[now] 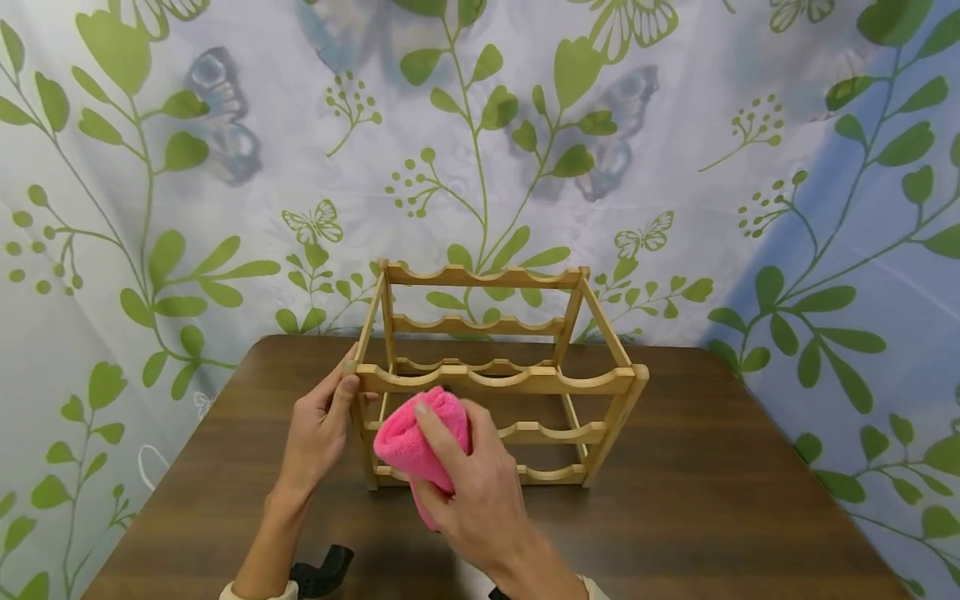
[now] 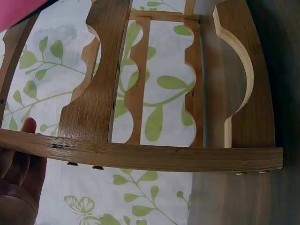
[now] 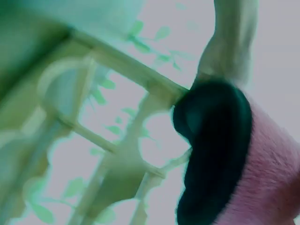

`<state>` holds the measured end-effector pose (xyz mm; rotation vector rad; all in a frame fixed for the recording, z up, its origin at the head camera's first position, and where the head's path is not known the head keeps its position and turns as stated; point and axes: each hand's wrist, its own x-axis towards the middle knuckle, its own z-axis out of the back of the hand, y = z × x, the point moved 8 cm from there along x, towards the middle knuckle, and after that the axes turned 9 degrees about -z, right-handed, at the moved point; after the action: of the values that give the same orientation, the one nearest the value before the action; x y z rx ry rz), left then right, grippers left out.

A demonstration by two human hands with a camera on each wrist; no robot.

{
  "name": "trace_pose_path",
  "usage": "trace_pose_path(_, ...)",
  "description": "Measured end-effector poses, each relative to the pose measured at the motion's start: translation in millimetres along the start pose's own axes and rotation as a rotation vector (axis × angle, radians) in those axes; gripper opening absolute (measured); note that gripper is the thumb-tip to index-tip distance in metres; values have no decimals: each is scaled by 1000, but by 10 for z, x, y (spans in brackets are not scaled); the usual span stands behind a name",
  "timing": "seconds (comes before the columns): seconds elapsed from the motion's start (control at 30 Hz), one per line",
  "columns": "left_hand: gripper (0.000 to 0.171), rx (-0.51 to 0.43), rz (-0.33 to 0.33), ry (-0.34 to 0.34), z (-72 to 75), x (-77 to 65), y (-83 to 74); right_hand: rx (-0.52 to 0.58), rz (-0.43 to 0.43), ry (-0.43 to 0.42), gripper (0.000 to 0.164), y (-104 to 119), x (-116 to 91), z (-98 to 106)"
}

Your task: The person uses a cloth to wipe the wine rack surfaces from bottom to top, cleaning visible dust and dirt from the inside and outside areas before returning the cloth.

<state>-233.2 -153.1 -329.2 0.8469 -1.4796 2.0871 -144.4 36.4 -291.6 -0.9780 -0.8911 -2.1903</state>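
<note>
A wooden rack (image 1: 495,379) with scalloped crossbars stands upright on the table. My left hand (image 1: 318,425) grips its near left post at the top corner; in the left wrist view, fingers (image 2: 35,176) reach round the post (image 2: 164,155). In front of the rack, my right hand (image 1: 483,492) holds a folded, fluffy pink cloth (image 1: 420,442), thumb and fingers curled over it. The cloth overlaps the front crossbars in the head view. Beside the pink pile (image 3: 267,168) in the right wrist view is a dark area (image 3: 218,140); that view is blurred.
The brown table (image 1: 697,483) carries the rack near its back edge. Behind it hangs a white curtain (image 1: 300,158) printed with green leaves and butterflies. A black device (image 1: 324,571) sits at the left wrist. A thin white loop (image 1: 153,467) shows by the table's left edge.
</note>
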Motion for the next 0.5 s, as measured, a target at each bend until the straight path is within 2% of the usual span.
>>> trace_pose_path(0.07, 43, 9, -6, -12, 5, -3, -11, -56, 20, -140, 78, 72, 114, 80)
trace_pose_path(0.17, 44, -12, -10, -14, -2, -1, -11, -172, 41, -243, 76, 118, 265, 57)
trace_pose_path(0.27, 43, -25, -15, -18, 0, 0, -7, -304, 82, -279, 72, 120, 374, -109)
trace_pose_path(0.37, 41, -20, -29, -29, 10, 1, -6, -450, 149, -272, 68, 120, 433, -333)
trace_pose_path(0.43, 38, -14, -49, -38, 16, 6, -15, -504, 202, -272, 69, 124, 454, -448)
trace_pose_path(0.5, 36, -15, -72, -45, 18, 11, -27, -501, 264, -288, 71, 133, 465, -508)
